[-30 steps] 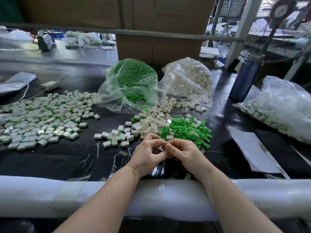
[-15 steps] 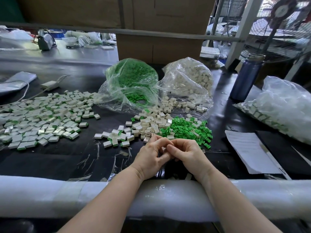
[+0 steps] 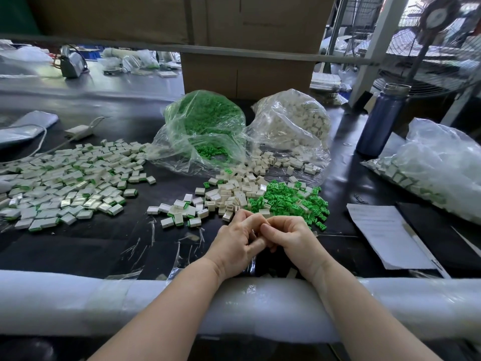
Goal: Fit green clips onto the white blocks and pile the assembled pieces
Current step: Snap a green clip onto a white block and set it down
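My left hand and my right hand meet fingertip to fingertip just above the black table, near its front edge. Both have curled fingers and pinch a small piece between them, which the fingers hide. Right behind them lie a heap of loose green clips and a scatter of bare white blocks. A few assembled pieces lie just left of my hands. A broad pile of assembled pieces covers the table's left side.
An open bag of green clips and a bag of white blocks stand at the back. On the right are a blue bottle, a full plastic bag and a paper sheet. A foam-wrapped rail lines the front edge.
Both hands have stayed together in the same spot; the fingers have shifted slightly around the hidden piece. The piles have not moved.
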Available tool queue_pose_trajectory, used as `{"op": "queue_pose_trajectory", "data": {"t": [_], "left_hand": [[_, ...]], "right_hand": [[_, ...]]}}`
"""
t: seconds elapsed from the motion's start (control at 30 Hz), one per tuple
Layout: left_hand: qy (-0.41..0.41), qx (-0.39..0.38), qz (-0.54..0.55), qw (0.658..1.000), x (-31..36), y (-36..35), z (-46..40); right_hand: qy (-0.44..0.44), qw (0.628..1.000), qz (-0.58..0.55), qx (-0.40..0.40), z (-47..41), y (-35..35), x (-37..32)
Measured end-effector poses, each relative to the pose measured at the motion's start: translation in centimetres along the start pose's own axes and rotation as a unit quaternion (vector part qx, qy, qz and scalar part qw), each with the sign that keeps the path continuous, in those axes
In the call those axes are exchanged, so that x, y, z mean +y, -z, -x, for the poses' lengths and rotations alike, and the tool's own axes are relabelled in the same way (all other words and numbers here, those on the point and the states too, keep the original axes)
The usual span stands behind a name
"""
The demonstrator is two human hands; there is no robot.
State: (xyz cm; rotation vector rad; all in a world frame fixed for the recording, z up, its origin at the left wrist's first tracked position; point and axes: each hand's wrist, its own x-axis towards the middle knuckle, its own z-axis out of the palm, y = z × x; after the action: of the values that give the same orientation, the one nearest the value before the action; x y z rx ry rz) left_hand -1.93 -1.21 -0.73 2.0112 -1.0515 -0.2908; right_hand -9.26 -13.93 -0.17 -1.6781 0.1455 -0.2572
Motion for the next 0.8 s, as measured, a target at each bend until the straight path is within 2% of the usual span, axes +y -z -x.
{"op": "queue_pose_trajectory", "data": {"t": [0.43,0.57,0.7,0.8], "left_hand": [[-0.007,-0.006,-0.044,0.999,0.00,-0.15,-0.07],[0.004,0.015,-0.009,1.000,-0.09,-0.12,-0.20],[0.002,0.056,0.053,0.997,-0.05,0.00,-0.25],[0.010,0.064,0.051,0.997,-0.14,-0.05,-0.31]], "right_hand": [[-0.004,1.000,-0.006,0.005,-0.06,0.05,0.07],[0.005,1.000,-0.023,0.003,-0.05,-0.21,0.04],[0.002,0.996,-0.063,0.068,-0.10,-0.12,0.21],[0.021,0.994,-0.015,0.106,-0.04,0.10,0.20]]}}
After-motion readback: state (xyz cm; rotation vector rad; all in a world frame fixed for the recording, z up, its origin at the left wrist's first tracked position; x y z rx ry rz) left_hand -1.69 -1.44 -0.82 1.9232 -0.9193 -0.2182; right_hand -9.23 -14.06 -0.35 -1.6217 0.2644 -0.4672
